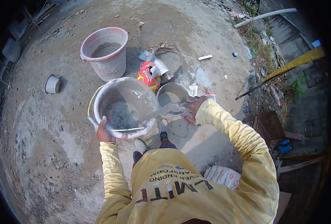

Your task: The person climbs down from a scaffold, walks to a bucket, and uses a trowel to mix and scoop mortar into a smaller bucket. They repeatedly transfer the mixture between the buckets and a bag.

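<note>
My left hand [105, 132] grips the near left rim of a white bucket [149, 128], thumb over the edge and fingers partly hidden outside. Grey wet mix [122, 114] lies in the bottom of this bucket, and its wire handle hangs over the near side. In my right hand [193, 106] is a flat trowel [162, 111], coated in grey, with its blade reaching over the bucket's right rim. Below that hand and blade stands a smaller grey bucket [173, 86], partly covered by them.
A large pinkish tub [105, 61] with grey content stands ahead. Beside it lie a red and yellow bag [147, 76] and a torn sack [169, 56]. A small pail [53, 84] lies left, a power strip [205, 57] ahead right, and a white sack [222, 177] near my right side.
</note>
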`<state>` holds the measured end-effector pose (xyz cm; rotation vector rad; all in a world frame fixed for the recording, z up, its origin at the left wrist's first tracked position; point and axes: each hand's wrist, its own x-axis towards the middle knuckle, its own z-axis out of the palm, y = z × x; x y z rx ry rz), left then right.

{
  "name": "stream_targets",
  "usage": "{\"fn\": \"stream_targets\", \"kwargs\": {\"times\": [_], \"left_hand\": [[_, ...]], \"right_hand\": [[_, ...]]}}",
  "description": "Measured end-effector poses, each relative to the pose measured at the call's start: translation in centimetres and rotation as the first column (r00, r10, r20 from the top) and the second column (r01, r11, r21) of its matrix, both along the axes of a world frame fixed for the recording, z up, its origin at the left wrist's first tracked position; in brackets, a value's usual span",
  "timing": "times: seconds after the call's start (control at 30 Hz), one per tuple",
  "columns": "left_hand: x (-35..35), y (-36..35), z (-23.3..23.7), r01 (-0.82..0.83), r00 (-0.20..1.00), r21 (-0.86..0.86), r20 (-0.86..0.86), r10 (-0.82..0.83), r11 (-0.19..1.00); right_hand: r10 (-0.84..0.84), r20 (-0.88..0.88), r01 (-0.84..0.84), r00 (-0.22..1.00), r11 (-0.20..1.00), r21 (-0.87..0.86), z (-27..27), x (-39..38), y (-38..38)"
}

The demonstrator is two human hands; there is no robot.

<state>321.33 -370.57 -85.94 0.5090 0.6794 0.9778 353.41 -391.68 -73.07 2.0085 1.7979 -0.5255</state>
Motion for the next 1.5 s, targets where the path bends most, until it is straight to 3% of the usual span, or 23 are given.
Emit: {"fn": "stream_targets", "kwargs": {"times": [0.07,0.1,0.23,0.43,0.53,0.6,0.63,0.7,0.8,0.87,0.93,0.97,1.03,1.2,1.27,1.3,1.33,1.37,1.4,1.47,1.5], "left_hand": [[0.4,-0.2,-0.8,-0.088,0.988,-0.062,-0.133,0.079,0.994],[1.1,-1.0,1.8,-0.104,0.988,-0.045,-0.116,0.098,0.994],[1.0,-1.7,1.9,-0.102,0.977,-0.029,-0.19,0.095,0.994],[1.1,-2.9,1.5,0.008,0.972,-0.039,-0.233,-0.016,0.999],[1.6,-3.5,2.0,0.077,0.971,-0.026,-0.224,-0.081,0.997],[2.0,-3.7,1.3,0.102,0.966,-0.022,-0.237,-0.104,0.995],[2.4,-4.0,1.1,0.119,0.976,-0.022,-0.182,-0.121,0.993],[3.0,-4.3,0.8,0.141,0.981,-0.017,-0.132,-0.142,0.99],[3.8,-4.7,0.6,0.155,0.977,-0.046,-0.14,-0.16,0.987],[4.4,-5.2,0.4,0.165,0.972,-0.063,-0.157,-0.173,0.984],[5.2,-4.9,0.4,0.176,0.968,-0.067,-0.17,-0.185,0.982],[5.6,-5.0,0.3,0.175,0.971,-0.08,-0.153,-0.185,0.981],[6.5,-5.4,-0.1,0.176,0.971,-0.103,-0.144,-0.19,0.979],[9.9,-6.0,-2.4,0.179,0.951,-0.085,-0.241,-0.194,0.98],[12.1,-6.6,-2.3,0.191,0.935,-0.073,-0.291,-0.204,0.979],[13.3,-6.9,-2.1,0.278,0.912,-0.093,-0.287,-0.293,0.956],[14.6,-7.3,-2.4,0.281,0.883,-0.159,-0.343,-0.32,0.946],[15.9,-7.6,-3.2,0.313,0.891,-0.074,-0.322,-0.32,0.947],[17.1,-8.1,-3.2,0.303,0.87,-0.122,-0.368,-0.327,0.945],[18.7,-8.5,-5.4,0.352,0.841,-0.05,-0.422,-0.339,0.935],[19.3,-8.6,-6.1,0.348,0.834,-0.087,-0.425,-0.351,0.933]], "right_hand": [[-0.053,0.079,0.06,0.995,0.993,-0.098,0.3,-2.0,1.5],[-0.068,0.124,0.084,0.99,0.988,-0.128,0.0,-2.2,2.0],[-0.05,0.214,0.093,0.976,0.976,-0.197,0.4,-1.4,4.5],[-0.02,0.231,0.033,0.973,0.998,-0.051,-0.5,-1.3,6.3],[-0.054,0.148,0.058,0.988,0.998,-0.022,-0.8,-2.2,6.8],[-0.041,0.103,0.025,0.994,0.989,0.147,-1.6,-3.0,6.3],[-0.046,0.099,0.031,0.994,0.989,0.146,-1.7,-3.1,6.2],[-0.195,-0.138,0.191,0.971,0.981,-0.038,-1.8,-3.4,6.1],[-0.273,-0.197,0.281,0.942,0.96,0.013,-4.8,-4.0,4.6],[-0.296,-0.222,0.312,0.929,0.949,0.04,-6.7,-3.9,3.8],[-0.324,-0.062,0.314,0.944,0.94,-0.137,-7.3,-3.2,3.7],[-0.33,-0.07,0.318,0.941,0.938,-0.141,-7.6,-3.0,3.1],[-0.442,-0.286,0.485,0.85,0.869,0.101,-7.9,-2.9,0.8],[-0.497,-0.33,0.566,0.803,0.808,0.16,-8.1,-1.9,-3.0],[-0.484,-0.497,0.659,0.72,0.701,0.272,-11.3,-1.0,-5.7],[-0.544,-0.453,0.659,0.706,0.739,0.139,-13.1,-0.1,-6.3],[-0.532,-0.29,0.561,0.795,0.828,0.019,-14.0,1.1,-6.9],[-0.595,-0.377,0.594,0.709,0.793,-0.133,-17.1,2.4,-7.4],[-0.536,-0.427,0.634,0.728,0.764,0.121,-21.8,2.1,-9.9],[-0.685,-0.593,0.823,0.422,0.564,-0.066,-17.2,3.9,-10.5],[-0.696,-0.602,0.837,0.392,0.541,-0.08,-18.0,4.5,-11.5]]}}
